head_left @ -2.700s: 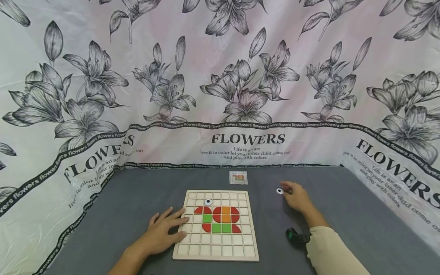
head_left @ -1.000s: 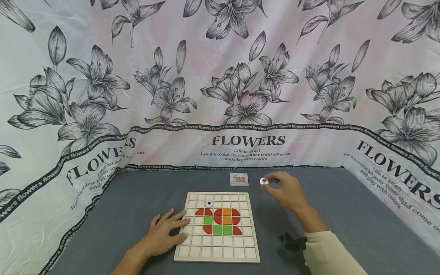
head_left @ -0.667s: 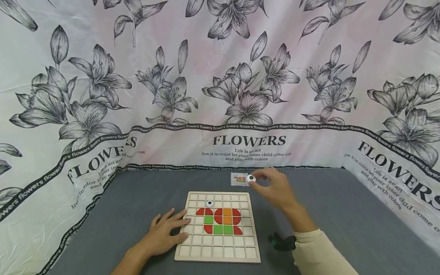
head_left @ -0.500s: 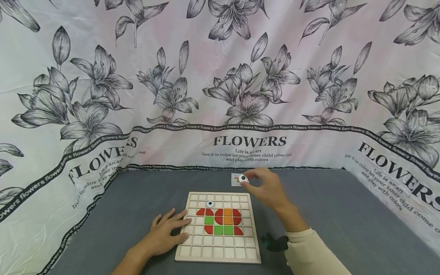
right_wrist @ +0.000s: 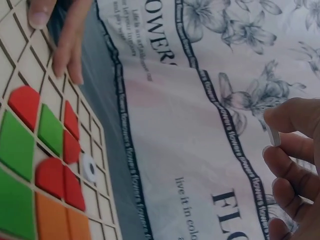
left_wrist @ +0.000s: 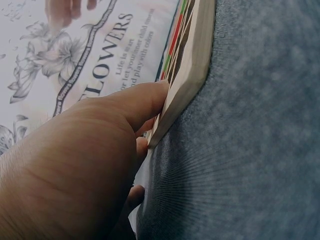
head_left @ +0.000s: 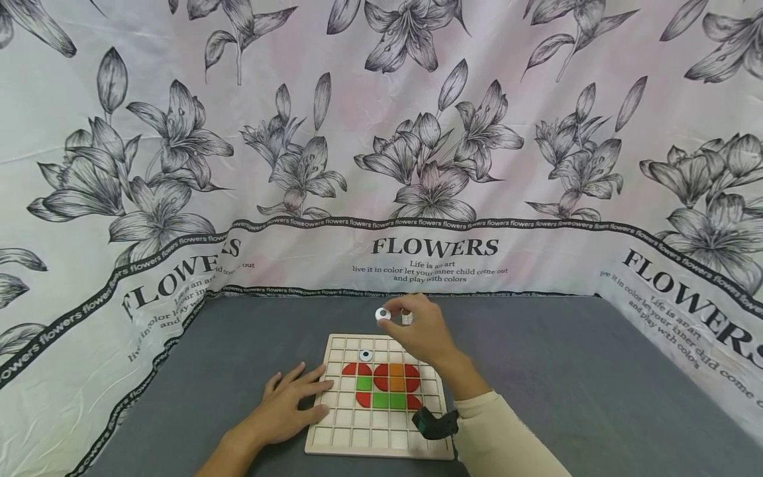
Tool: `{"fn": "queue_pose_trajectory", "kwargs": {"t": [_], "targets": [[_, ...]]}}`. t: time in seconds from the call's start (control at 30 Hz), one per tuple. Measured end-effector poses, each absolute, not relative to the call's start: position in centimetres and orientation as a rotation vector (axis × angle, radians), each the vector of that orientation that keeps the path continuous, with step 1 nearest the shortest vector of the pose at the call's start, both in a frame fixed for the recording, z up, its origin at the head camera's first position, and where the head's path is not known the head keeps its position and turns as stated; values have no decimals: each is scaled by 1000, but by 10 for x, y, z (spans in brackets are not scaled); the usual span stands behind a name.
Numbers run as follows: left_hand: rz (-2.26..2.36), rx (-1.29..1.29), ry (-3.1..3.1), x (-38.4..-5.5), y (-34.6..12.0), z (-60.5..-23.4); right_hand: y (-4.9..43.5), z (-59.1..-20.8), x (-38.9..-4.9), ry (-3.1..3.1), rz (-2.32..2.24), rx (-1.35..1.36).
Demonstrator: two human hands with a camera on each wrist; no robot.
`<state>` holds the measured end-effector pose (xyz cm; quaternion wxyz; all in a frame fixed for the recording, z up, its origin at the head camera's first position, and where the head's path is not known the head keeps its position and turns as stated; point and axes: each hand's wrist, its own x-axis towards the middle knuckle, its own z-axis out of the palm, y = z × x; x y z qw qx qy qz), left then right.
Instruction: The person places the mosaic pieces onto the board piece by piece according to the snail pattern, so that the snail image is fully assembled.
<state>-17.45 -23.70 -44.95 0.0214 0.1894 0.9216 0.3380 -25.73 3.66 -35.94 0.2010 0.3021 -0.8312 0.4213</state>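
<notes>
A wooden grid board (head_left: 337, 437) lies on the table, with red, green and orange tiles forming a figure in its cells. One round white eye piece (head_left: 365, 355) with a black dot sits near the top of the figure. My left hand (head_left: 286, 409) rests at the board's left edge, fingers spread and the thumb (left_wrist: 150, 97) touching the rim. Above and behind the board's far edge, my right hand (head_left: 428, 331) pinches a second eye piece (head_left: 383, 314) between thumb and forefinger. The right wrist view shows that eye piece (right_wrist: 273, 136) edge-on.
A small picture card (head_left: 408, 318) lies behind the board, mostly hidden by the right hand. A black wrist device (head_left: 435, 424) hangs over the board's lower right. A grey cloth (head_left: 566, 371) covers the table, and a floral curtain (head_left: 298, 258) surrounds it.
My right hand has carried the pinched eye piece leftwards from the right of the table, past the picture card, to beyond the board's far edge. The left hand keeps its place.
</notes>
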Motion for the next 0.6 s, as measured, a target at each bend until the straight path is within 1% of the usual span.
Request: {"fn": "queue_pose_trajectory", "kwargs": {"t": [0.4,0.6], "targets": [[1014,568,2887,-176,-237,-451,-3,-388,-269,-2503,1249,836],[984,564,2893,-175,-238,-450,-14,-404,-273,-2640,1268,771]]}}
